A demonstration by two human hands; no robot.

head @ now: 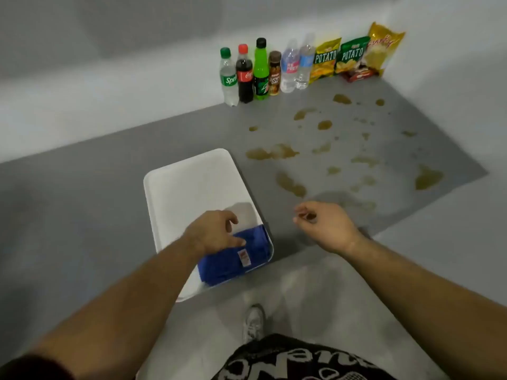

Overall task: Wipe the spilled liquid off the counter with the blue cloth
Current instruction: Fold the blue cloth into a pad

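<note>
A folded blue cloth [233,259] with a small label lies at the near end of a white tray [192,187] on the grey counter [82,201]. My left hand [212,231] rests over the cloth's far edge, fingers spread and touching it, not closed around it. My right hand [323,223] hovers above the counter to the right of the tray, fingers loosely curled with nothing in them. Brownish-yellow spilled liquid [274,153] is scattered in several puddles and drops across the counter's right half, with a large patch at the right edge [428,178].
Several drink bottles [260,69] and snack bags [354,56] line the back wall at the counter's far right corner. The counter's front edge runs diagonally near my hands; the floor and my shoe [253,322] show below.
</note>
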